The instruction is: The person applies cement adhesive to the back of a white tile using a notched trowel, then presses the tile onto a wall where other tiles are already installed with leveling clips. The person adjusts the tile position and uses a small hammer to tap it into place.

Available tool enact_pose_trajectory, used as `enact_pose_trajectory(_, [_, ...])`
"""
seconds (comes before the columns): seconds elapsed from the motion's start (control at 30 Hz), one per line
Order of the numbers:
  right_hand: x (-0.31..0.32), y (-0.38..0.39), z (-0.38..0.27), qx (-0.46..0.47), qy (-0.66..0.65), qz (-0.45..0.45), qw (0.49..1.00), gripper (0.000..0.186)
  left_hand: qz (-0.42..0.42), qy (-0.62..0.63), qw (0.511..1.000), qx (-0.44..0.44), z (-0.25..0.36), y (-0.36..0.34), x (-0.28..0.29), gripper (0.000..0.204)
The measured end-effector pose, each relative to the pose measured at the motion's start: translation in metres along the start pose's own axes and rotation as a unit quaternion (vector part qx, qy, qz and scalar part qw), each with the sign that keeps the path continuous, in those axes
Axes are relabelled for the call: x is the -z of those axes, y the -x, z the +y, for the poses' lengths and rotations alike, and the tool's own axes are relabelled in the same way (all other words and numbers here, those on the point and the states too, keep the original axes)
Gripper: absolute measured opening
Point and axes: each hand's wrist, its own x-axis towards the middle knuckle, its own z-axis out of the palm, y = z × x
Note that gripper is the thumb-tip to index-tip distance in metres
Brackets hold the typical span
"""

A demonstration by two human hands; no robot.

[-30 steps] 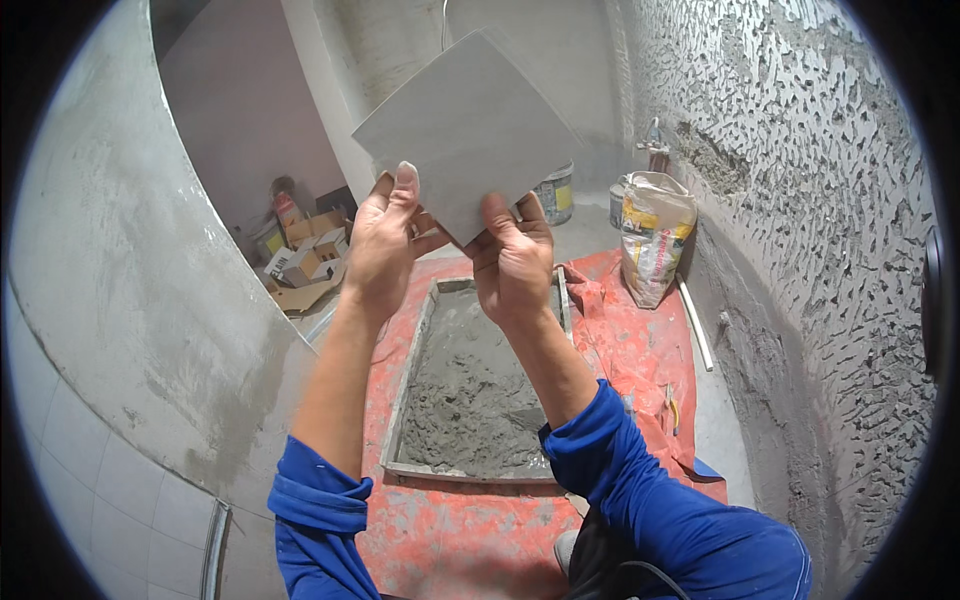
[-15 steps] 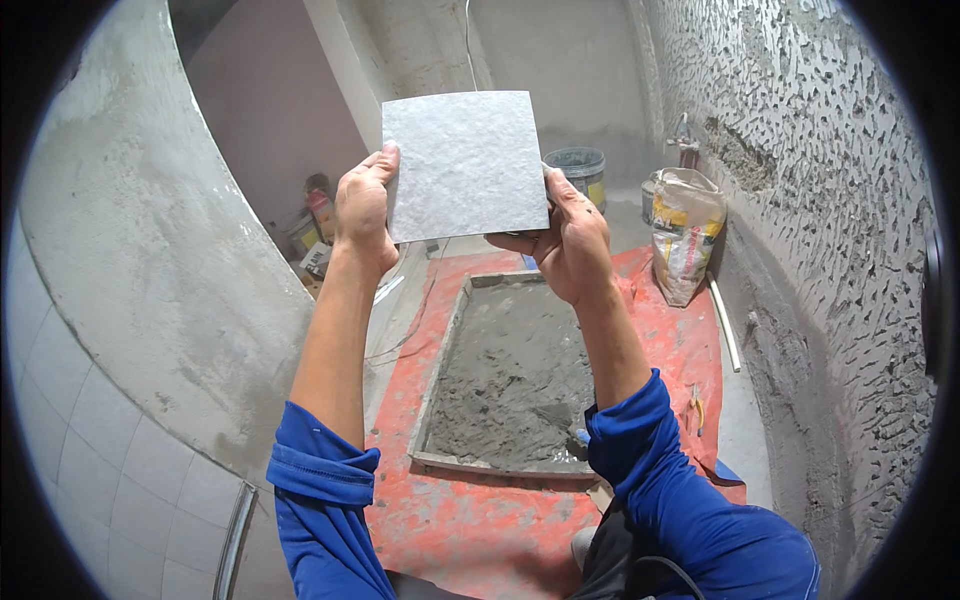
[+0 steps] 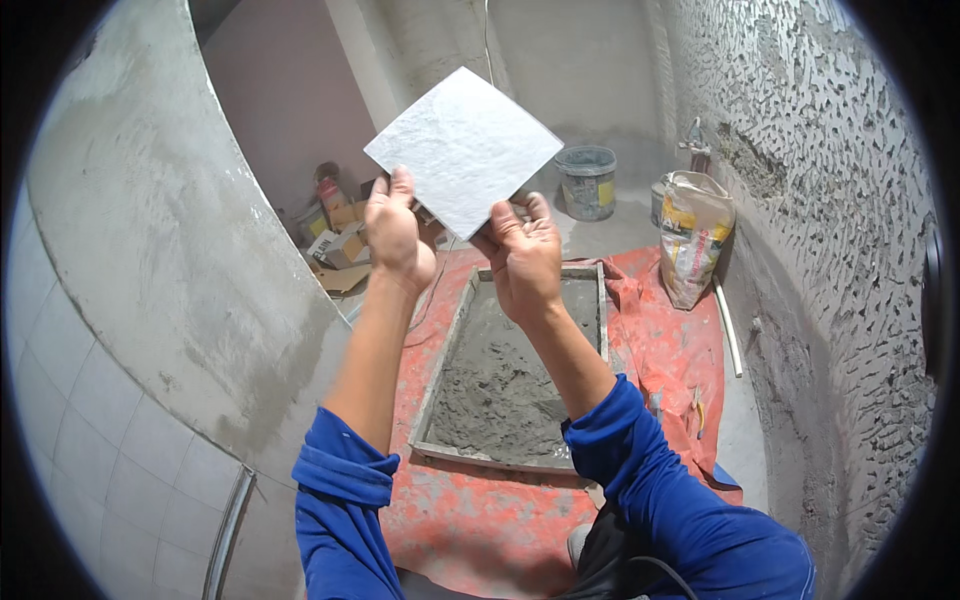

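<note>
A square, light grey tile (image 3: pixel 466 150) with a slightly rough face is held up in front of me, turned so that one corner points down. My left hand (image 3: pixel 400 232) grips its lower left edge, thumb on the face and fingers behind. On the lower right edge, my right hand (image 3: pixel 524 250) pinches it the same way. Below and beyond my forearms lies a shallow wooden-framed tray (image 3: pixel 437 400) filled with wet grey mortar (image 3: pixel 500 385).
Under the tray spreads a red sheet (image 3: pixel 470 515). A bucket (image 3: pixel 587 185), a bag (image 3: pixel 692 240) and a white pipe (image 3: pixel 728 328) stand or lie at the far right. Pliers (image 3: pixel 699 415) rest on the sheet. Cardboard boxes (image 3: pixel 343 248) sit far left, beyond the plastered wall (image 3: pixel 190 250).
The tile has been rotated from edge-upright to corner-down. My left hand has shifted to its lower left edge, my right hand inward to the lower right edge.
</note>
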Motion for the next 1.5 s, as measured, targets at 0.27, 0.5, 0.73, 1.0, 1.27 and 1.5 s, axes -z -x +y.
enact_pose_trajectory(0.27, [0.025, -0.01, -0.002, -0.13, 0.011, -0.034, 0.991, 0.036, 0.123, -0.146, 0.978, -0.081, 0.035, -0.017, 0.042, 0.03])
enact_pose_trajectory(0.5, [0.032, -0.011, 0.012, -0.149, 0.039, -0.056, 0.986, 0.035, 0.099, -0.204, 0.971, -0.081, 0.046, -0.009, 0.054, 0.028])
enact_pose_trajectory(0.73, [0.032, -0.011, 0.011, -0.123, 0.044, -0.062, 0.989, 0.034, 0.069, -0.173, 0.981, -0.047, 0.051, -0.005, 0.049, 0.031])
enact_pose_trajectory(1.0, [0.019, -0.037, -0.062, -0.07, 0.017, -0.03, 0.997, 0.03, -0.154, -0.113, 0.974, 0.118, 0.069, -0.013, -0.02, 0.056])
enact_pose_trajectory(1.27, [0.004, -0.061, -0.119, -0.068, 0.062, 0.015, 0.996, 0.033, -0.157, 0.089, 0.966, 0.184, 0.048, -0.037, -0.054, 0.057])
enact_pose_trajectory(1.5, [-0.002, -0.059, -0.112, -0.061, 0.058, -0.013, 0.996, 0.032, -0.16, 0.078, 0.972, 0.15, 0.055, -0.026, -0.048, 0.057])
